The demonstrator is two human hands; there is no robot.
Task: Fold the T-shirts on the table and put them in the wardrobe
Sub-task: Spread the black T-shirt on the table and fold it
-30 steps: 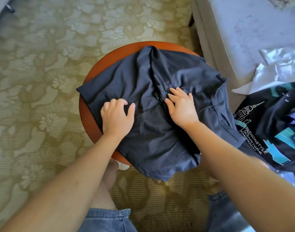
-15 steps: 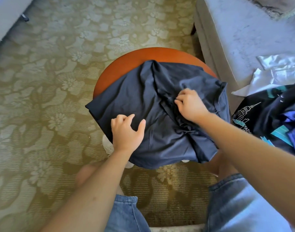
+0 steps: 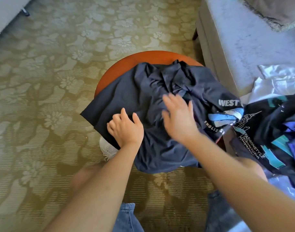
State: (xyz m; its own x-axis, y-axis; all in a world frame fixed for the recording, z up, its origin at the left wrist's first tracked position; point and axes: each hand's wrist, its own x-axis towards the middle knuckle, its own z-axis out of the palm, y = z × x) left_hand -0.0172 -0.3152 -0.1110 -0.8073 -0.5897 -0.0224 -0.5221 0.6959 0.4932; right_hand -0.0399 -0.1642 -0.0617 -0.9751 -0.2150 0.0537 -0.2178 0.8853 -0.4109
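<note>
- Shirt [image 3: 151,91]: navy, crumpled, not yet folded. It lies on the round table [image 3: 135,61] and covers most of the top.
- The table's rim shows bare from 9 to 1 o'clock.
- At 6 o'clock the shirt hangs over the table edge; at 8 o'clock a corner juts past the rim.
- The cloth is bunched into ridges toward 12 o'clock. At 3 o'clock a turned-up part shows white lettering, "WEST", and a blue-and-white print.
- Left hand [image 3: 125,129]: on the shirt at its 8 o'clock edge, back up. The fingers are curled together down into the cloth, with the thumb held apart. The tips are hidden, so I cannot tell whether they pinch the cloth.
- Right hand [image 3: 178,119]: over the middle of the shirt, just beside the left hand at its 3 o'clock. The fingers are straight and slightly apart, holding nothing. The hand is blurred, so contact with the cloth cannot be told.
- Pile [image 3: 269,131]: more dark printed shirts at the table's 3 o'clock, touching the navy shirt. The top one reads "FASHIONSTYLE".
- White cloth [image 3: 277,81]: at 12 o'clock of the pile, on the sofa [image 3: 244,39].
- The sofa stands at 2 o'clock of the table.
- Shoe [image 3: 107,149]: white, at 7 o'clock, partly under the table on the patterned carpet [image 3: 51,72].
- Jeans [image 3: 126,218]: at the lower edge, between the forearms.
</note>
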